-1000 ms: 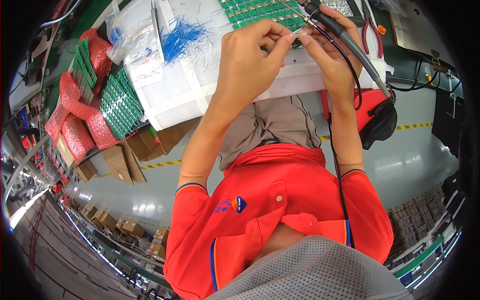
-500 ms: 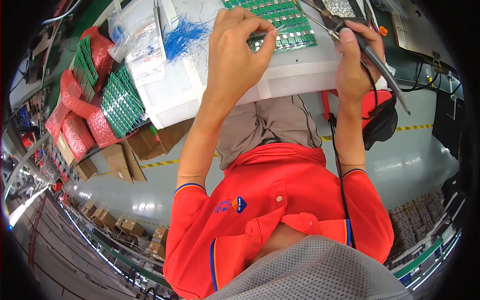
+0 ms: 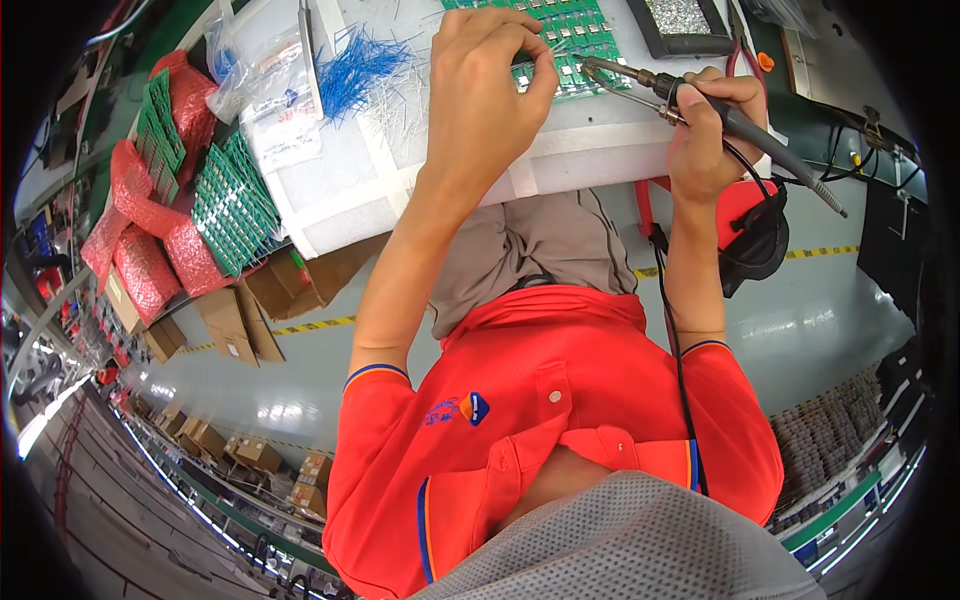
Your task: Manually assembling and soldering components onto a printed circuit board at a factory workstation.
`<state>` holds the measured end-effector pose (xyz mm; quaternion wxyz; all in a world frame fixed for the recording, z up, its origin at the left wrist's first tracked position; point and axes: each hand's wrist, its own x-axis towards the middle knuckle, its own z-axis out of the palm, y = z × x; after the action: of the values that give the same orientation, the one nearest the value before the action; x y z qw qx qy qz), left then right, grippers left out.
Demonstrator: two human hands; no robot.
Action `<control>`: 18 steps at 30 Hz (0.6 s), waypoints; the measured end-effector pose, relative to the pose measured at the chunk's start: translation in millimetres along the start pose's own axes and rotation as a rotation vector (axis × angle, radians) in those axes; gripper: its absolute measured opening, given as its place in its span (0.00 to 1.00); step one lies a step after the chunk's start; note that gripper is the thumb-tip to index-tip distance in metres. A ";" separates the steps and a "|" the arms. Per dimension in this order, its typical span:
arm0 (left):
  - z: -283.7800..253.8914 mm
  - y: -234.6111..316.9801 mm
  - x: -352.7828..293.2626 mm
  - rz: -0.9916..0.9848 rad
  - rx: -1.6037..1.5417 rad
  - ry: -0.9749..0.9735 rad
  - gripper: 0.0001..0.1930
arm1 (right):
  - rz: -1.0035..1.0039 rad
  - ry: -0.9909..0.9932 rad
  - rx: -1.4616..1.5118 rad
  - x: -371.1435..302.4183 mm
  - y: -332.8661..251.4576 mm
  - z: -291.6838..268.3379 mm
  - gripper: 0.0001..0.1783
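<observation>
My right hand (image 3: 712,130) is closed around the dark grey handle of a soldering iron (image 3: 745,125). A thin metal guide tube runs beside its barrel, and its tip points left, at a green circuit board panel (image 3: 590,35) with rows of small silver parts. Whether the tip touches the panel I cannot tell. Over the panel's left part, my left hand (image 3: 490,85) has thumb and forefinger pinched together. Thin pale wire (image 3: 562,47) shows at those fingertips, close to the iron's tip. The hand hides some of the panel.
Blue wires (image 3: 360,72) and white wires (image 3: 395,105) lie left of my left hand, beside tweezers (image 3: 310,60) and a plastic bag (image 3: 280,85). More green panels (image 3: 235,205) and red bubble wrap (image 3: 145,270) sit farther left. A dark tray (image 3: 680,25) with silvery filling stands beyond the iron.
The soldering iron has come down and its tip now sits at the panel near my left fingertips. The dark tray is now fully uncovered. My left hand stays pinched, almost in place.
</observation>
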<state>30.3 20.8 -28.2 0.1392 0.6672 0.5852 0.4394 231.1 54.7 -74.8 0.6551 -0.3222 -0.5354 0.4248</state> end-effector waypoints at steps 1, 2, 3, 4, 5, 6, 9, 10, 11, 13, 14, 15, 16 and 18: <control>0.2 0.1 0.3 0.000 -0.001 0.000 0.04 | 0.019 -0.003 -0.001 0.3 -0.6 0.9 0.08; 0.4 0.4 0.4 -0.003 -0.005 -0.002 0.04 | 0.037 -0.005 -0.002 0.6 -1.1 1.6 0.08; 1.0 0.8 0.8 -0.004 -0.010 -0.004 0.04 | 0.035 -0.004 -0.005 0.6 -1.0 1.1 0.08; 2.1 0.9 1.2 -0.002 -0.015 -0.005 0.04 | 0.037 -0.006 0.000 0.8 -0.9 0.1 0.08; 1.3 -0.4 0.2 0.003 0.000 -0.003 0.04 | 0.043 -0.012 0.014 0.1 1.2 1.6 0.08; 0.4 -1.4 -0.6 0.007 0.014 -0.001 0.04 | 0.046 -0.013 0.021 -0.5 2.9 3.3 0.08; -1.0 -2.6 -1.5 -0.024 -0.010 0.003 0.05 | 0.076 -0.013 -0.021 -1.7 4.5 5.8 0.08; -2.1 -2.8 -2.0 -0.026 -0.006 0.003 0.05 | 0.079 -0.023 -0.019 -2.3 5.0 6.3 0.08; -0.8 -1.2 -0.5 -0.009 0.004 -0.003 0.05 | 0.076 -0.027 -0.029 -1.5 2.8 3.5 0.08; 1.5 1.3 1.9 0.011 0.008 -0.010 0.05 | 0.053 0.001 -0.029 0.9 -1.0 -1.8 0.08; 0.8 1.4 1.6 0.017 0.018 -0.008 0.05 | 0.038 0.020 -0.009 1.2 -0.6 -1.4 0.08; 0.2 1.5 1.3 0.023 0.027 -0.006 0.05 | 0.039 0.019 -0.005 1.1 0.1 -0.5 0.08; -0.1 1.4 1.1 0.023 0.031 -0.006 0.05 | 0.018 0.044 -0.013 1.1 0.5 0.9 0.08; 0.1 1.4 0.8 0.004 0.032 -0.009 0.05 | -0.004 0.069 -0.022 1.3 0.7 1.7 0.08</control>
<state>31.3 21.1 -26.9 0.1302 0.6724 0.5904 0.4271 229.4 56.1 -74.5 0.6705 -0.3430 -0.5176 0.4061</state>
